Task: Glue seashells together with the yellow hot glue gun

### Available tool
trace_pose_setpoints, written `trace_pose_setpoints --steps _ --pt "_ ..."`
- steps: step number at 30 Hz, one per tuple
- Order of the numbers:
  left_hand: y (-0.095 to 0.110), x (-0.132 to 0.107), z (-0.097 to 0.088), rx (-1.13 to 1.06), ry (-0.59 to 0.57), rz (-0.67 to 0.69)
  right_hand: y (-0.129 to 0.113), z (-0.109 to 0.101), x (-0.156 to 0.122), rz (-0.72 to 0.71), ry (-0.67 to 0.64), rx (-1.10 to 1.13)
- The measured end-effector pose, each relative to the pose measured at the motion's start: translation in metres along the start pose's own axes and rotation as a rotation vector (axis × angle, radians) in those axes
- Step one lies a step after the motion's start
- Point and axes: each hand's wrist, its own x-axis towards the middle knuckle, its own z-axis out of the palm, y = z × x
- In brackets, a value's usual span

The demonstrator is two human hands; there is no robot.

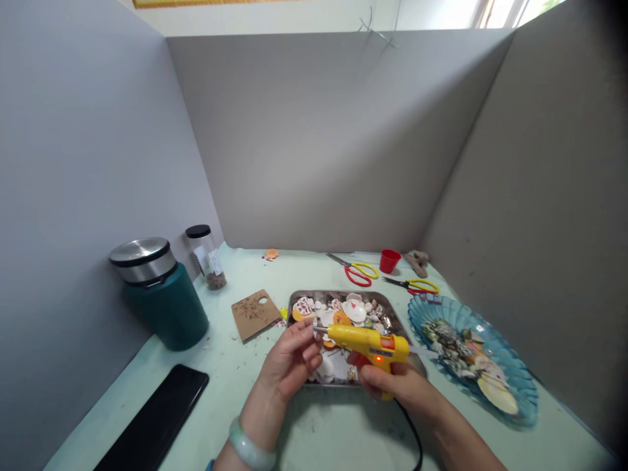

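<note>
My right hand [392,383] grips the handle of a yellow hot glue gun [366,340] whose red light glows; its nozzle points left. My left hand [290,360] is closed in a pinch right at the nozzle tip, holding something small that I cannot make out. Both hands hover over the near edge of a metal tray [398,315] filled with several seashells [354,309]. A black cord [415,438] runs from the gun toward me.
A blue glass dish [520,392] of shells lies at right. Two scissors [358,271] [415,285], a red cup [389,260], a cardboard piece [255,314], a green steel-lidded container [159,294], a small jar [209,256] and a black phone [157,418] sit around. Grey partition walls enclose the table.
</note>
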Motion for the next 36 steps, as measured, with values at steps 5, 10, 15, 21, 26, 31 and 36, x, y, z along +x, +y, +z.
trace_pose_setpoints --steps 5,10,15,21,26,31,36 --pt "-0.001 0.0 0.0 0.03 -0.013 -0.016 -0.006 0.003 -0.001 -0.032 0.015 0.016" --pt "0.0 0.001 0.001 0.01 0.018 -0.006 0.001 0.0 0.0 -0.03 -0.001 0.028" --pt "-0.001 0.0 0.002 0.006 0.009 -0.004 0.004 -0.001 0.001 -0.003 0.004 0.021" --pt "0.0 0.0 0.002 0.03 -0.024 -0.007 -0.001 0.002 -0.002 -0.062 0.026 0.012" --pt "0.0 0.0 0.002 0.025 -0.035 0.0 -0.004 0.003 -0.001 -0.054 0.024 0.004" --pt "0.001 -0.001 0.005 0.035 -0.031 0.011 -0.004 0.005 -0.002 -0.027 0.057 0.005" --pt "0.001 -0.001 0.004 0.039 -0.024 0.016 -0.003 0.004 -0.004 -0.027 0.055 0.021"
